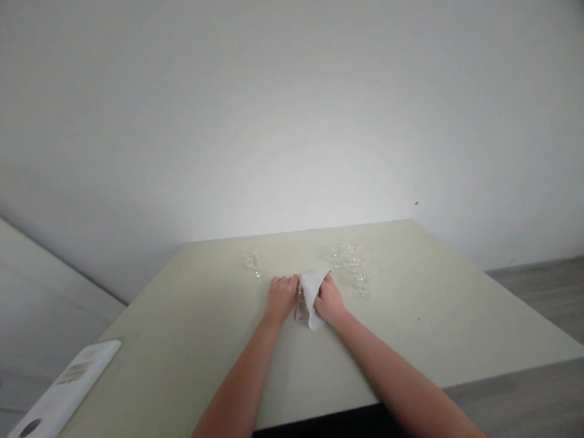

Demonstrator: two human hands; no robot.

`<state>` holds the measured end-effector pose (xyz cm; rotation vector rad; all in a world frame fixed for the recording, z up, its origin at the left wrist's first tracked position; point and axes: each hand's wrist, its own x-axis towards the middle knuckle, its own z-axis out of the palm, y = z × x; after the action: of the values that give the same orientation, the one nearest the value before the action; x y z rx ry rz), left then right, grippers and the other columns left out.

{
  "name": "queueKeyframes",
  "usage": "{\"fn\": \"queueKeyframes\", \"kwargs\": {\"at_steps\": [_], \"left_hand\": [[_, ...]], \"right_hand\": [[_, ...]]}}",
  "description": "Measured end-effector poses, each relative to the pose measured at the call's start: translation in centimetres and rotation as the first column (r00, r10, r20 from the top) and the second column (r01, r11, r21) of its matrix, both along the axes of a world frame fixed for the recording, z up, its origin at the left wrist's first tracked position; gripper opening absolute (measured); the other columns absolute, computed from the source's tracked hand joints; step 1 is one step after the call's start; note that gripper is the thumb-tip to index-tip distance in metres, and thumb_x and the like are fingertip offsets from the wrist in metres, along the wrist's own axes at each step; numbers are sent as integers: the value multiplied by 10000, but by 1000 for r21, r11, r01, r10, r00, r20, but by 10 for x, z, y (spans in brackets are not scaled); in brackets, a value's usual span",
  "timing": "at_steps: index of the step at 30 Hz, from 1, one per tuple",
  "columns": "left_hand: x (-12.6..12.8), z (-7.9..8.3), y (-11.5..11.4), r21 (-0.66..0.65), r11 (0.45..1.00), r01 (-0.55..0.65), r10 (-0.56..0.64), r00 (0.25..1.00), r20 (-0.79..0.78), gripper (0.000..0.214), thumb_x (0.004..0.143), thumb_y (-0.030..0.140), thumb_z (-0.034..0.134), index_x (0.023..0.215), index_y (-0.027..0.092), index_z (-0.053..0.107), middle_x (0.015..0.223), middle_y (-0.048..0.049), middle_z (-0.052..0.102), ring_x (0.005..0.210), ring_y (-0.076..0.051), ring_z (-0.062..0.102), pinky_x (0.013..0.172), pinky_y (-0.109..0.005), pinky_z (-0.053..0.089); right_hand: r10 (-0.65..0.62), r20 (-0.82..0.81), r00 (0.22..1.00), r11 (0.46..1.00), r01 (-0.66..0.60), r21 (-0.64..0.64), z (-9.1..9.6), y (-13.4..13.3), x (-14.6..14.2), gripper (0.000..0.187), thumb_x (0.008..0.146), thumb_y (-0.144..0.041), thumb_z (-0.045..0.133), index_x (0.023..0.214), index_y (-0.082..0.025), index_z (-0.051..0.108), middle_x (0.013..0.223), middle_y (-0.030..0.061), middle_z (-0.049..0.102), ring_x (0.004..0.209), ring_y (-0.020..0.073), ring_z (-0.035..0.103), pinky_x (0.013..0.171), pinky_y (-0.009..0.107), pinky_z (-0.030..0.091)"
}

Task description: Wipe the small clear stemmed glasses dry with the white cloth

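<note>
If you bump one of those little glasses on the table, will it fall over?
Probably. The glasses seem to stand on thin stems, so they likely tip easily. Clear glass probably breaks. They stand close together, so one may knock another.

A pale table (456,316) stands against a plain white wall (292,109), grey floor (542,286) alongside.

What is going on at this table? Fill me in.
A person stands at a pale table with both arms stretched forward. The left hand and the right hand grip a white cloth between them; whatever the cloth wraps is hidden. One clear stemmed glass stands alone past the left hand, and a cluster of clear glasses stands past the right hand. A flat white object lies at the table's near left corner.
</note>
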<state>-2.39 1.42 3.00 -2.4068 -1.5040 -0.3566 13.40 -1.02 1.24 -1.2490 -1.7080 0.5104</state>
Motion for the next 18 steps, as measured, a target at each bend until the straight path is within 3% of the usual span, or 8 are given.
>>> {"fn": "queueKeyframes", "kwargs": {"at_steps": [2,5,8,11,13,15,18], "left_hand": [[-1,1,1,-39,998,-52,53,998,29,133,896,139,454,956,160,571,799,-87,669,817,-237,634,770,-348,383],[-3,3,-1,-49,995,-83,86,994,69,184,889,122,465,1041,155,564,844,-87,677,839,-232,629,782,-342,388],[-4,6,-7,-16,1000,-18,19,999,49,172,900,137,467,1032,165,573,851,-83,668,857,-232,616,801,-346,387],[0,9,-9,57,997,51,-51,999,1,155,925,167,435,943,180,588,839,-82,654,868,-241,601,811,-361,383],[2,10,-8,82,994,69,-67,997,-23,181,933,165,413,943,182,593,847,-86,653,888,-244,598,821,-366,379],[2,9,-5,33,997,69,-68,997,-33,193,920,141,420,999,170,594,862,-92,662,888,-239,605,824,-363,382],[0,5,-2,-124,991,50,-52,998,-20,211,901,138,446,1048,156,596,864,-91,678,835,-223,620,801,-347,394]], "right_hand": [[4,108,994,995,-15,96,6,-6,0,403,669,-180,625,1071,-149,621,1164,150,564,1115,278,515,956,399,435],[90,110,990,996,-89,-21,9,-10,-5,355,672,-261,669,1011,-165,626,1081,120,604,961,239,578,858,359,476],[69,-134,989,977,-94,-191,2,-5,-9,282,723,-371,651,915,-164,635,917,88,661,818,208,600,749,317,478],[7,-503,864,903,-222,-368,-8,3,-9,453,836,-552,458,878,-138,636,801,93,676,732,208,613,660,308,475],[-15,-582,813,870,-277,-409,-10,3,-7,521,846,-592,414,864,-123,641,783,104,682,725,218,621,661,324,484],[35,-478,878,917,-218,-333,-8,0,-5,433,763,-522,587,946,-135,645,868,97,696,805,227,630,742,341,491],[139,-147,979,982,-155,-104,-2,-5,-4,425,613,-318,742,1008,-189,653,1033,78,687,963,245,614,886,359,453]]}}
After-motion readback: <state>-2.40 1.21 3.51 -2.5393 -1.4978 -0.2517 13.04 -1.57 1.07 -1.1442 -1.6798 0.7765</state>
